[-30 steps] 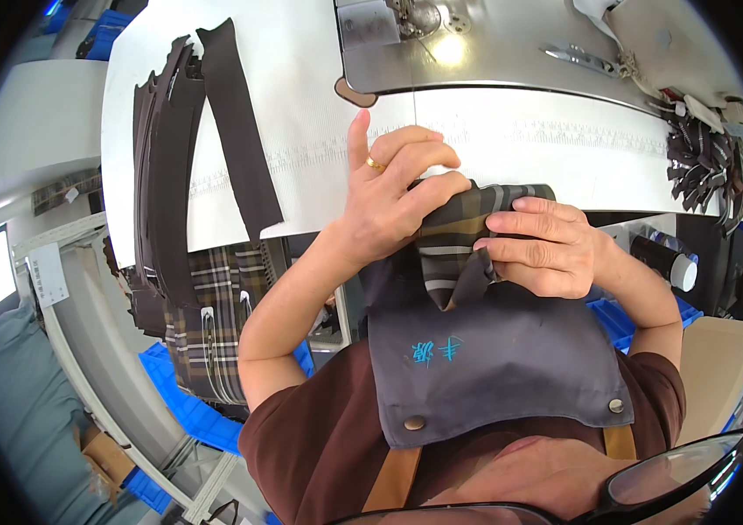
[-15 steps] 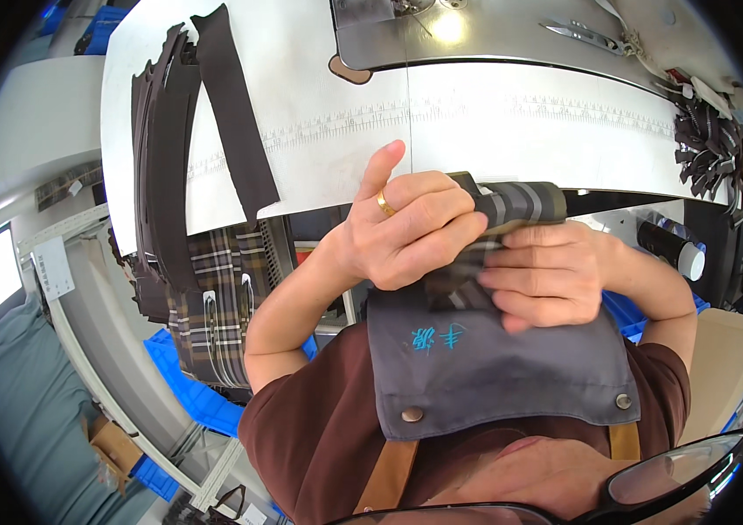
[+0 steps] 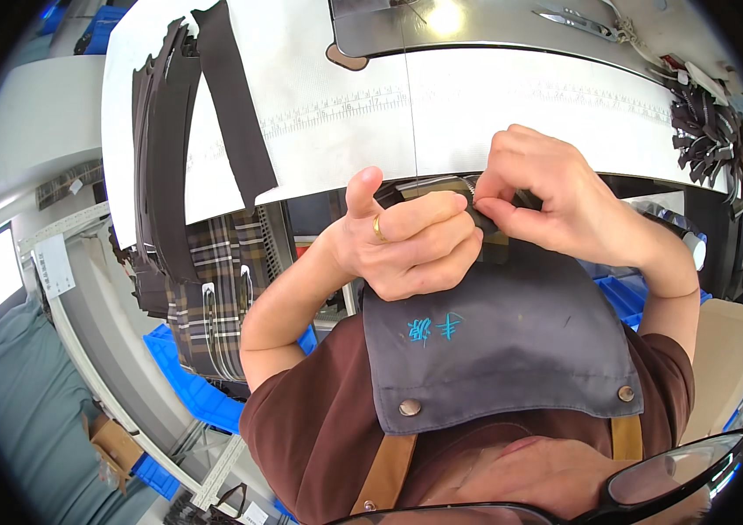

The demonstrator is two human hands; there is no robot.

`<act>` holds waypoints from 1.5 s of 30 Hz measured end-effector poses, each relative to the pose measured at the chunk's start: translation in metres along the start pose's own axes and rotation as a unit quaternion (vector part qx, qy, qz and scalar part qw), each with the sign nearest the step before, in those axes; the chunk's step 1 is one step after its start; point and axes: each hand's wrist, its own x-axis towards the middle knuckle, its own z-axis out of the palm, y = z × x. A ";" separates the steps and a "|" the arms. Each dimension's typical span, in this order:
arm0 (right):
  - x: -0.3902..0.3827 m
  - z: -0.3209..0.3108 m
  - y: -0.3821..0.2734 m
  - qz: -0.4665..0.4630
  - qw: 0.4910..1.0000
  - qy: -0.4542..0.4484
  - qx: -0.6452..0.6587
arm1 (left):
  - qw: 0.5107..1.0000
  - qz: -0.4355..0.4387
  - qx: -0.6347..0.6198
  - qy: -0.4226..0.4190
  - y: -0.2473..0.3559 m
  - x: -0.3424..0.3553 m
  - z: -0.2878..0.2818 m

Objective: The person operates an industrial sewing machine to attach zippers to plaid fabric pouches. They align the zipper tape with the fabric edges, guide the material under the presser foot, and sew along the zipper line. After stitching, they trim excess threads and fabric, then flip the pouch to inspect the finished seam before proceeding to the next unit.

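We find both hands raised at the centre of the frame, just below the near edge of the white worktable point(image 3: 476, 114). The left hand point(image 3: 406, 241) is curled tight, thumb standing up, a gold ring on one finger; it closes around a small dark fabric piece point(image 3: 498, 249), of which only a strip shows between the two hands. The right hand point(image 3: 551, 197) pinches the upper edge of that piece between thumb and forefinger, where a short metallic zipper edge point(image 3: 469, 186) shows. Both grips are narrow and firm on the piece, and the two hands touch one another.

The piece sits directly above the grey apron bib point(image 3: 502, 350), which fills the lower centre.

At the upper left of the frame, long dark fabric strips point(image 3: 236, 105) lie over the table and hang off its edge beside a stack of plaid pieces point(image 3: 214, 289). A blue bin point(image 3: 188, 376) lies below them. At the upper right, a heap of dark cut pieces point(image 3: 708, 131) rests on the table. A lit metal machine bed point(image 3: 441, 26) occupies the top centre.
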 end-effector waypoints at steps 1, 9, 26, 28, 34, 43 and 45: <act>-0.001 0.000 0.002 0.082 0.988 -0.009 0.130 | 1.000 -0.001 0.000 -0.003 0.000 -0.001 -0.002; -0.004 0.008 0.028 0.160 0.821 -0.004 0.549 | 1.000 -0.022 -0.005 0.018 0.000 -0.007 0.000; 0.089 -0.005 0.074 -0.175 0.885 0.186 -0.390 | 0.966 -0.150 -0.191 -0.089 0.002 0.023 -0.022; 0.110 -0.006 0.086 -0.203 0.866 0.211 -0.406 | 0.965 -0.149 -0.198 -0.089 0.002 0.025 -0.022; 0.121 -0.023 0.099 -0.100 0.844 0.250 -0.464 | 0.957 -0.152 -0.234 -0.080 0.002 0.027 -0.019; 0.134 -0.046 0.095 -0.022 0.941 0.196 -0.274 | 0.937 -0.162 -0.307 -0.042 0.011 0.026 -0.018; 0.125 -0.052 0.086 0.038 0.985 0.145 -0.089 | 0.931 -0.169 -0.319 -0.061 0.007 0.026 -0.021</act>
